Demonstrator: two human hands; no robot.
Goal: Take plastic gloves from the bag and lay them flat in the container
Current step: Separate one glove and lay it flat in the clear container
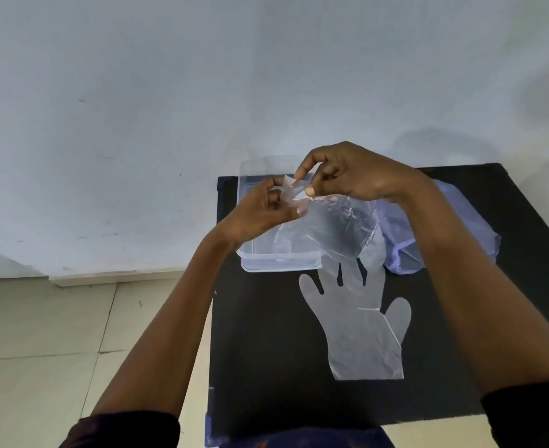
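Note:
A thin clear plastic glove point(325, 227) hangs crumpled in the air above the clear plastic container point(279, 265). My left hand point(260, 211) and my right hand point(354, 176) both pinch its top edge with fingertips, close together. Another clear glove point(360, 331) lies flat on the black table, fingers pointing away from me, just in front of the container. The pale bluish plastic bag point(405, 240) lies to the right of the container, partly hidden by my right forearm.
The black table point(266, 350) stands against a white wall point(137, 124). Its left edge runs down beside a tiled floor point(56, 334). Dark sleeves cover both of my upper arms at the bottom of the view.

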